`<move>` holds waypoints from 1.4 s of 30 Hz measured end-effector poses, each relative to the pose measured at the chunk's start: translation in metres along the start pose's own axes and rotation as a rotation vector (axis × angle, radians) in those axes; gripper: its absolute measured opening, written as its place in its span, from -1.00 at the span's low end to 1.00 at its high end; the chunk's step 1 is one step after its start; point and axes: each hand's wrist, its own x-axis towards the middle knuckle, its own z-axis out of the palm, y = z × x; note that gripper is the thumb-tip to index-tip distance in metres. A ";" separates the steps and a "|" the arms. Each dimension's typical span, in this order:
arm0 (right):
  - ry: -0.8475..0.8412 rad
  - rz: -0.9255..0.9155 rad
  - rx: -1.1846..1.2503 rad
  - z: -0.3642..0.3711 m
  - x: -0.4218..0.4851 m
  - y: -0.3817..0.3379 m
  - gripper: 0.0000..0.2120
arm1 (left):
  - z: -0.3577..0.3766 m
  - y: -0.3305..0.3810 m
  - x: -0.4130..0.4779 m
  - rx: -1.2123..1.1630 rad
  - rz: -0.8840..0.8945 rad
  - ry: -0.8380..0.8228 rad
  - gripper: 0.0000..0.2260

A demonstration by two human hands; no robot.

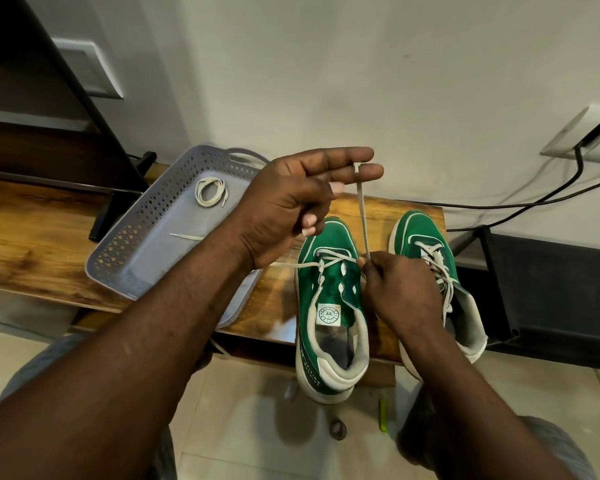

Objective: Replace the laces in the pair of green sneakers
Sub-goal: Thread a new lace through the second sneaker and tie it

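Tension is likely why you hold things this way: your left hand (302,202) is raised above the bench (42,244) and pinches the tip of the lace (362,216) between its fingertips, while your right hand (399,289) pinches the same lace low down, right at the eyelets of the half-laced sneaker (329,306). Both hands are closed on the lace, so the stretch between them stays straight and free of twist, which should make the tip easier to feed through the next hole.

That stretch runs nearly upright, tip upward, leaning slightly to your left. The sneaker sits on the bench with its toe pointing away from you toward the wall (361,81) and its heel hanging over the near edge, so its long axis runs straight out from you. Only the front eyelets are threaded; those nearer the tongue label are bare.

The second sneaker (437,271) lies just to its right, parallel, toe also away, and looks fully laced. A coiled lace (210,191) waits in the tray (118,258) on your left.
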 end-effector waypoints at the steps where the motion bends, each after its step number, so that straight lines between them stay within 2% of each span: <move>1: 0.022 -0.020 0.024 -0.003 -0.003 -0.006 -0.72 | 0.000 -0.002 0.002 0.065 0.012 0.072 -0.71; 4: 0.011 -0.212 0.279 -0.021 -0.023 -0.044 -0.79 | -0.002 -0.004 0.007 0.171 0.029 0.331 -0.86; 6: -0.168 -0.498 0.616 -0.041 -0.049 -0.083 -0.84 | -0.008 -0.002 0.010 0.208 0.041 0.440 -0.90; 8: -0.334 -0.733 0.781 -0.052 -0.070 -0.107 -0.69 | -0.015 -0.001 0.011 0.289 0.020 0.463 -0.90; 9: -0.339 -0.762 0.772 -0.052 -0.073 -0.110 -0.64 | -0.016 -0.001 0.011 0.332 -0.008 0.448 -0.90; 11: -0.222 -0.659 0.727 -0.044 -0.065 -0.097 -0.66 | -0.016 -0.005 0.009 0.397 -0.068 0.394 -0.91; 14: -0.033 -0.289 0.596 -0.031 -0.034 -0.055 -0.79 | -0.009 -0.013 0.006 0.491 -0.114 0.286 -0.93; 17: -0.053 -0.003 0.396 -0.022 -0.013 -0.018 -0.92 | -0.002 -0.023 0.005 0.688 -0.178 0.215 -0.97; 19: -0.125 0.089 0.326 -0.016 -0.010 -0.009 -0.86 | 0.002 -0.034 0.006 0.829 -0.229 0.202 -0.95; 23: -0.196 0.077 0.248 -0.002 -0.011 -0.012 -0.56 | 0.006 -0.061 0.012 0.941 -0.370 0.219 -0.88; 27: -0.205 0.078 0.221 0.002 -0.007 -0.012 -0.45 | 0.008 -0.080 0.012 1.043 -0.441 0.261 -0.89; 30: -0.204 0.094 0.212 0.002 -0.007 -0.014 -0.54 | 0.011 -0.085 0.011 1.101 -0.429 0.285 -0.91; 35: -0.149 0.200 0.409 -0.002 -0.005 -0.007 -0.76 | 0.017 -0.090 0.010 1.151 -0.426 0.307 -0.89; 42: -0.153 0.217 0.501 0.000 -0.002 -0.001 -0.87 | 0.018 -0.093 0.011 1.165 -0.416 0.303 -0.89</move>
